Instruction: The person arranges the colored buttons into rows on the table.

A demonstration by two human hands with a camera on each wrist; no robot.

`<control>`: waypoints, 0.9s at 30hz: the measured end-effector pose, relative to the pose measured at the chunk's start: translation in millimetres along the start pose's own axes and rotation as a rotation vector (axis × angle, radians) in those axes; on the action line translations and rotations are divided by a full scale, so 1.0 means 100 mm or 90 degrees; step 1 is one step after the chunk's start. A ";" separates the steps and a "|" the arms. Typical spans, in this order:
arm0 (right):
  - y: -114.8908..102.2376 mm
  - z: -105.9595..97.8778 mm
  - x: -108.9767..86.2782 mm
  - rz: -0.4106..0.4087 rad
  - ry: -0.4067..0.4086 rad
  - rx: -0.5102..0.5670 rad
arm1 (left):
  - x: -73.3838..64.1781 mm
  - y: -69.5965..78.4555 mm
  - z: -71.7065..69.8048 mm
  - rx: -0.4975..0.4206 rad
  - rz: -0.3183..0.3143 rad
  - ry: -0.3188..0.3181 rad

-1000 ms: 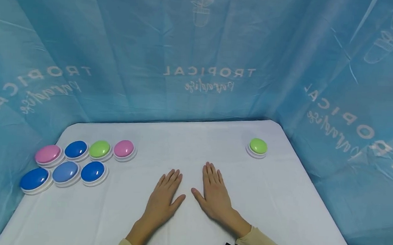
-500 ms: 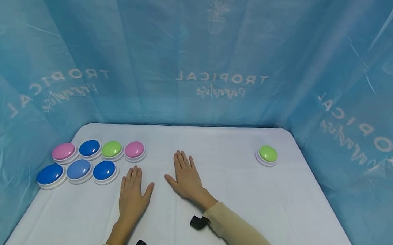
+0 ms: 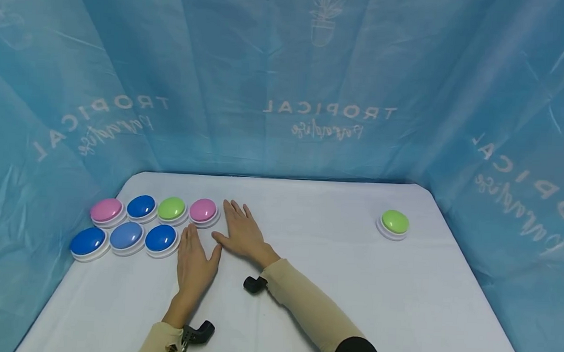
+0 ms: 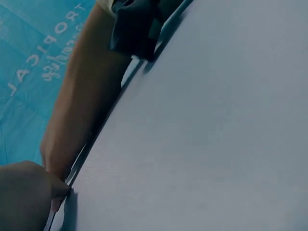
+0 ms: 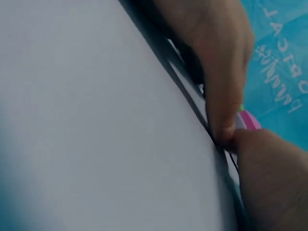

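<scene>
I am seeing the left hand [image 3: 195, 267] and right hand [image 3: 242, 233] lying straight-fingered, gripping nothing, just beside the rightmost blue button [image 3: 161, 239] and rightmost pink button [image 3: 202, 211]; contact I cannot tell. Uneven sideways pushing, I am judging, could be skewing these.

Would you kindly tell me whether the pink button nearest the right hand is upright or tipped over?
The pink button is upright: its dome faces up, with the white base underneath.

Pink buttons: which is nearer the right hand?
The pink button at the far row's right end, beside the right hand; the other pink one sits at that row's left end.
</scene>
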State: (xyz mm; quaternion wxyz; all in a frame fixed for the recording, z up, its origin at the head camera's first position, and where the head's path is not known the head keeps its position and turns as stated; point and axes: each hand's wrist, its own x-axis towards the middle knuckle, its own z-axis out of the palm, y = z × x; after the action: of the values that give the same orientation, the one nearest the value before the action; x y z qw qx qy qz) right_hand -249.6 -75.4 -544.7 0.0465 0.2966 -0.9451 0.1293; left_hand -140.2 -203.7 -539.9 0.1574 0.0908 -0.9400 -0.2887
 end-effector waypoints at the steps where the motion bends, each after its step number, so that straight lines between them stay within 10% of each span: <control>1: 0.00 0.00 0.03 -0.007 -0.002 0.010 | 0.02 0.00 0.01 -0.005 -0.004 0.005; 14: 0.01 -0.02 0.13 -0.041 -0.039 0.044 | 0.07 -0.01 0.03 -0.039 0.014 0.023; 27: 0.15 -0.15 -0.50 -0.024 -0.009 0.034 | -0.11 0.08 0.06 -0.061 0.108 -0.039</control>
State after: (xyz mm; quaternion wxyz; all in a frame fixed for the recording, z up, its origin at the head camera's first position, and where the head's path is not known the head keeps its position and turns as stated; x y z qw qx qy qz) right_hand -217.1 -32.3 -541.9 0.0345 0.3166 -0.9357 0.1518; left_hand -132.6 -191.3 -542.8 0.1568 -0.0055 -0.9338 -0.3216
